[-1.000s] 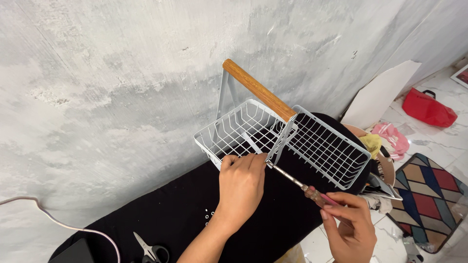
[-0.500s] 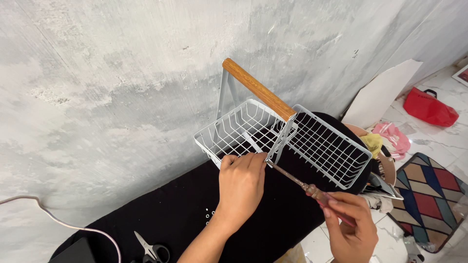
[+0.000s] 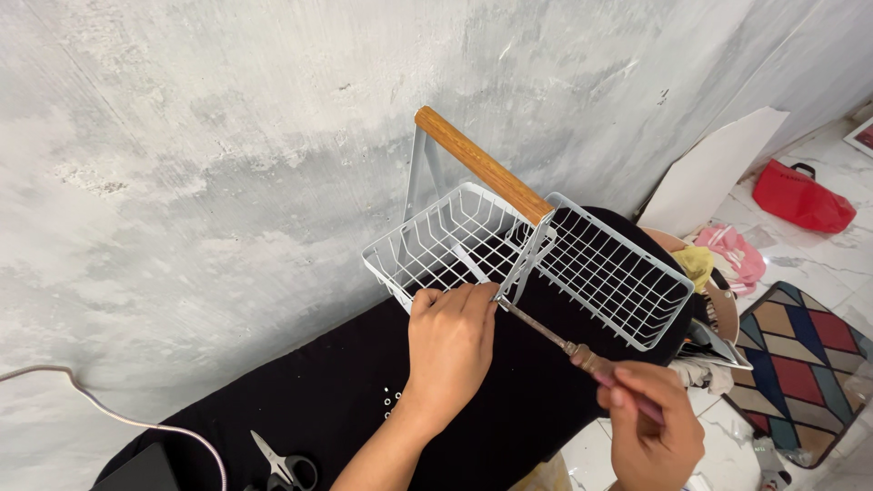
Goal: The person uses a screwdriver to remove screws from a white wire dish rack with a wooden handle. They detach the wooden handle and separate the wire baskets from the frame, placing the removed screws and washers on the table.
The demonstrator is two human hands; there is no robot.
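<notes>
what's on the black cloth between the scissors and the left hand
In the head view, a few small silver rings or washers lie on the black cloth between the scissors and the left hand.

- Bare left hand (image 3: 449,350): no glove, ring or watch; the forearm is uncovered to the frame's edge at six o'clock.
- Bare right hand (image 3: 653,427): no glove or ring; short plain nails; no sleeve in view.
</notes>
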